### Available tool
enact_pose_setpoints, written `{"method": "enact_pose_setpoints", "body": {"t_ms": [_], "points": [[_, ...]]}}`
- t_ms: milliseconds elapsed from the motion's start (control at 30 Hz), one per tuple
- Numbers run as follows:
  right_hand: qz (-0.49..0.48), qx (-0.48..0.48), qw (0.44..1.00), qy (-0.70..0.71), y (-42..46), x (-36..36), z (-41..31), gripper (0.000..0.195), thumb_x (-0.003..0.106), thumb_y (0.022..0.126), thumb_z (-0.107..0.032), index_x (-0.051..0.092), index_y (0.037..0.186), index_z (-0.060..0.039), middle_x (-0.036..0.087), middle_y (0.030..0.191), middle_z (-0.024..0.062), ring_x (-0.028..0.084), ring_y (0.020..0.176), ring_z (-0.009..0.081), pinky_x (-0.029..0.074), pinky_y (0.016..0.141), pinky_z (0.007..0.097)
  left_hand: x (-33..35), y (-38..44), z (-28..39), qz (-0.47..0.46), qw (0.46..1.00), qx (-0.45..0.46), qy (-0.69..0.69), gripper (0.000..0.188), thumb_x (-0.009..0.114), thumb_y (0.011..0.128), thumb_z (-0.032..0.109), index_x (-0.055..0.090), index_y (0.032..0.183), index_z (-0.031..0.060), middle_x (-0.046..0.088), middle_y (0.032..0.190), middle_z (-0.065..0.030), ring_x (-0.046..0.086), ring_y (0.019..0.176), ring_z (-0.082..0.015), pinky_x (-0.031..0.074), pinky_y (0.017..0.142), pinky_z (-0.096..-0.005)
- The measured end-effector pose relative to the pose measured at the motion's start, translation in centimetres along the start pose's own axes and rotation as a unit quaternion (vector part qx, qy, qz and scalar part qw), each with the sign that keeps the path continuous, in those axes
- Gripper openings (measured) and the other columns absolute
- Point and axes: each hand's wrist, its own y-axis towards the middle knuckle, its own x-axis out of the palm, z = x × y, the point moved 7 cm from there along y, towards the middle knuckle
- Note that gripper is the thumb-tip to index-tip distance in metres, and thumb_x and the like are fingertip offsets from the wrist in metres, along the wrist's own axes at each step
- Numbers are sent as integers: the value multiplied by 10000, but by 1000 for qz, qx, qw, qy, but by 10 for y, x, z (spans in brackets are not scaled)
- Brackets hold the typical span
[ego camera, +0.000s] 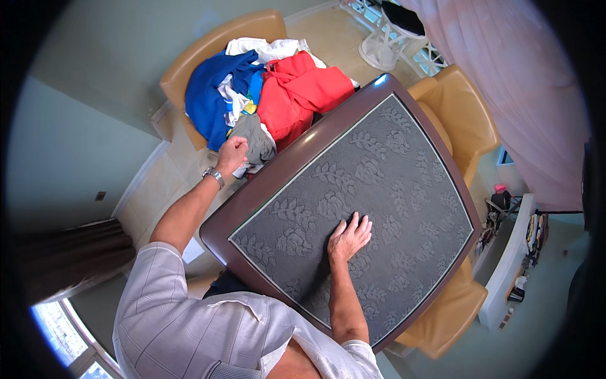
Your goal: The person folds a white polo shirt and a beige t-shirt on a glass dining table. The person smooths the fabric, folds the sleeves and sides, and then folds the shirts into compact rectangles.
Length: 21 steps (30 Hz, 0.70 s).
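My left hand, with a metal-banded wristwatch on the wrist, is at the near edge of a heap of clothes, its fingers curled against or just over a grey garment. Whether it grips any cloth cannot be made out. Palm down, my right hand rests on the dark grey floral-patterned top of a table, fingers slightly spread and holding nothing. In the heap are a red garment, a blue garment and white cloth. They lie piled on a tan armchair.
More tan chairs stand along the table's far side. A pale pink curtain hangs at the upper right, near a white round-based stand. Dark drapery is at the left. Clothes hang beyond a white partition.
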Motion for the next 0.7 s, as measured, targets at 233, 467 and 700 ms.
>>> {"method": "enact_pose_setpoints", "body": {"t_ms": [233, 467, 700], "points": [[-25, 7, 1000, -18, 16, 0, -13, 590, 689, 1002, -282, 557, 1547, -98, 433, 1664, 225, 340, 1571, 465, 235, 1280, 649, 42, 93, -49, 26, 972, 1, 232, 570, 841, 887, 463, 690, 1178, -3, 746, 1196, -264, 697, 1164, -432, 552, 992, -504], [-27, 11, 1000, -3, 19, 1, -12, 604, 713, 977, -290, 564, 1534, -109, 439, 1654, 222, 347, 1561, 470, 237, 1275, 662, 53, 113, -57, 40, 957, 29, 286, 397, 803, 919, 361, 640, 1050, 24, 691, 1139, -247, 647, 1108, -450, 531, 942, -535], [-27, 7, 1000, -4, 19, 2, -12, 610, 716, 977, -286, 557, 1539, -108, 432, 1660, 227, 340, 1567, 471, 231, 1277, 666, 49, 138, 35, 159, 914, 308, 210, 490, 785, 927, 296, 631, 1279, -8, 687, 1273, -249, 657, 1170, -410, 542, 994, -516]]}}
